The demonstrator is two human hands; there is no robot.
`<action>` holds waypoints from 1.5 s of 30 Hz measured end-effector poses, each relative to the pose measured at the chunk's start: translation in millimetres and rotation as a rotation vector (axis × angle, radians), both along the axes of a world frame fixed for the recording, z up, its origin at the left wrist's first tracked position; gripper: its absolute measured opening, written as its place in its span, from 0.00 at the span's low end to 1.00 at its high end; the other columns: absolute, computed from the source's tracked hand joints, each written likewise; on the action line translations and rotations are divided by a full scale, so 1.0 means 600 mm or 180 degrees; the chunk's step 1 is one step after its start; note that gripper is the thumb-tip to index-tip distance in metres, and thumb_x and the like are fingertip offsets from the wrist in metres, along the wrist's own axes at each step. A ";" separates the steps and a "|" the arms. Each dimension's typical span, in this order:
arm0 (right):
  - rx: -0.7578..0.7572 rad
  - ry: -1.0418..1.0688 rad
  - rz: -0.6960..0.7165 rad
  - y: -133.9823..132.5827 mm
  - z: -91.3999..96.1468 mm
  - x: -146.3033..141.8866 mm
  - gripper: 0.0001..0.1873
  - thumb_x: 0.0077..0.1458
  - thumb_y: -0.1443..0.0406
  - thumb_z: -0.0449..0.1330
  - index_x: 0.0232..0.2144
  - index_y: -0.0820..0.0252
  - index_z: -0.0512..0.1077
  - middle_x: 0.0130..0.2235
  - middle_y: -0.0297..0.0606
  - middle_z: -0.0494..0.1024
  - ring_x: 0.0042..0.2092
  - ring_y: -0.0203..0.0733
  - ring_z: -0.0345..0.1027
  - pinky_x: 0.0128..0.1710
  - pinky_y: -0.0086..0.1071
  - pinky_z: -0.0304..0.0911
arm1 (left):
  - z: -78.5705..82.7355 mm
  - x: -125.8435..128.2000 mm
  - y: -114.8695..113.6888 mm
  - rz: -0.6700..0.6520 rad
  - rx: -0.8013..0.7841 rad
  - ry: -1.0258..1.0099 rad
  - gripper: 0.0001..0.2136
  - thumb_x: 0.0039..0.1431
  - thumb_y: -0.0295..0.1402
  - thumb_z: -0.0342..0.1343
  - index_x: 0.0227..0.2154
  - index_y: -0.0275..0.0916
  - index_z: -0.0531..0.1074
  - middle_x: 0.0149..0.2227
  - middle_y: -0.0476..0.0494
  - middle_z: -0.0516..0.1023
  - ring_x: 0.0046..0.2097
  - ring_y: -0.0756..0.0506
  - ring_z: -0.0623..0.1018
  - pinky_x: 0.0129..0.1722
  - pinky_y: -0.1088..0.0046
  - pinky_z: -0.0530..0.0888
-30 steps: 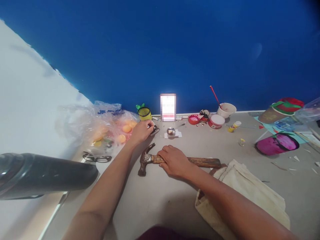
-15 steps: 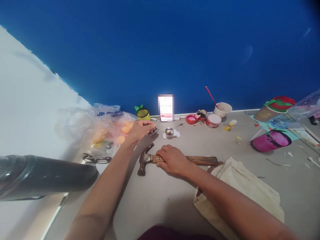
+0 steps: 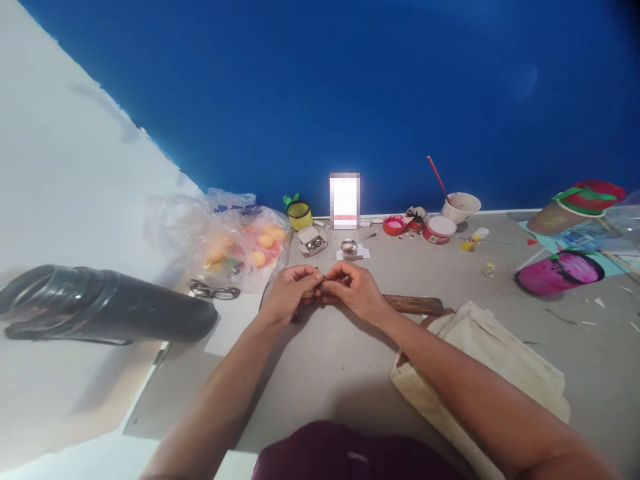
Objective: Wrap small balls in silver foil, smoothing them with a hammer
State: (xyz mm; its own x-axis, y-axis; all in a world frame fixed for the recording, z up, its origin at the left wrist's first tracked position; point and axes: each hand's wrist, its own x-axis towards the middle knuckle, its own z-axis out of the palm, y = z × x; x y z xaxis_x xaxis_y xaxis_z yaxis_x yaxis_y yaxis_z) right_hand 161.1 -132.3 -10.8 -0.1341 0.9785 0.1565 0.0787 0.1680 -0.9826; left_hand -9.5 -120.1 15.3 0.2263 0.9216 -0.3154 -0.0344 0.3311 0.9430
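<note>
My left hand (image 3: pixel 293 293) and my right hand (image 3: pixel 354 288) meet over the table, fingertips pinched together around something too small to make out. Beneath them lies the hammer, its wooden handle (image 3: pixel 413 305) showing to the right while its head is mostly hidden by my hands. Just beyond is a small open box (image 3: pixel 314 241) of shiny metal pieces that look like tacks. A silvery ball (image 3: pixel 349 247) rests on a piece of white paper beside it.
At left are a dark flask (image 3: pixel 120 300), eyeglasses (image 3: pixel 215 291) and a plastic bag (image 3: pixel 245 243) with orange things inside. A lit screen (image 3: pixel 345 200) leans on the blue wall. Paint tubs (image 3: pixel 439 229), a cup (image 3: pixel 463 207), a magenta container (image 3: pixel 557 273) and a cream cloth (image 3: pixel 480 367) lie rightward.
My left hand has come back from the small box to the middle. My right hand has let go of the hammer handle and joined it. The view has shifted slightly.
</note>
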 end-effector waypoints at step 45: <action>0.0027 -0.0245 -0.0126 0.013 -0.002 0.018 0.03 0.54 0.65 0.62 0.31 0.58 0.76 0.32 0.34 0.78 0.34 0.40 0.69 0.35 0.33 0.64 | 0.008 -0.016 -0.039 -0.0181 -0.0196 -0.0980 0.21 0.49 0.27 0.69 0.48 0.37 0.75 0.48 0.38 0.81 0.45 0.43 0.82 0.46 0.66 0.77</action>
State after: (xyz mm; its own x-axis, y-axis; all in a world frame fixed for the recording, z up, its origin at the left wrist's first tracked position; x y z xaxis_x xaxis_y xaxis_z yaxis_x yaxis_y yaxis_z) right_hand 171.6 -124.2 -12.1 -0.1074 0.9820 0.1555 0.1606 0.1714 -0.9720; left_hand -19.2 -143.4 20.1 0.3705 0.8860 -0.2788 -0.2949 0.3969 0.8692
